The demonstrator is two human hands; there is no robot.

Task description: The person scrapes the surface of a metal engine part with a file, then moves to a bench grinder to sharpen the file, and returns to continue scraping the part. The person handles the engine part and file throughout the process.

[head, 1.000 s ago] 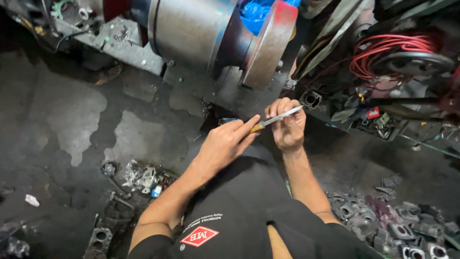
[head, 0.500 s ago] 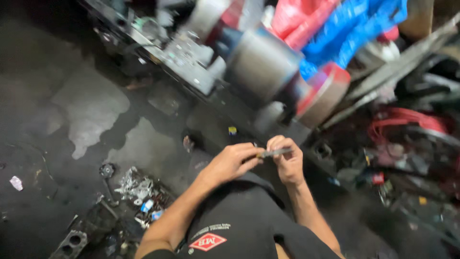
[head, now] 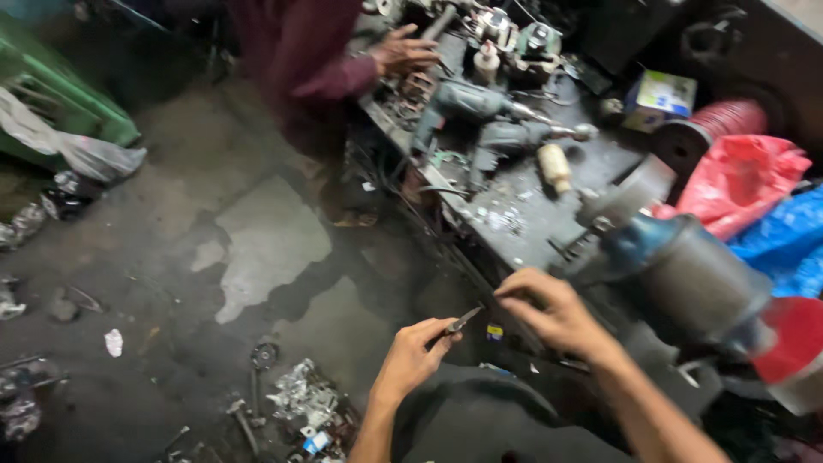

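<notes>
One metal blade [head: 464, 321], left hand's [head: 414, 358] fingers pinching.

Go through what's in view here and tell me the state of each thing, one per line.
Left hand: pinching a small metal tool, tip pointing up-right.
Right hand: empty, fingers curled, at the workbench edge.
Bench grinder: wheel looks blurred, spin unclear.
Power drill: lying on its side.
Other person's hand: resting on bench parts.

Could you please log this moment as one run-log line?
left hand: pinching small metal blade | right hand: apart, empty | bench grinder: beside
</notes>
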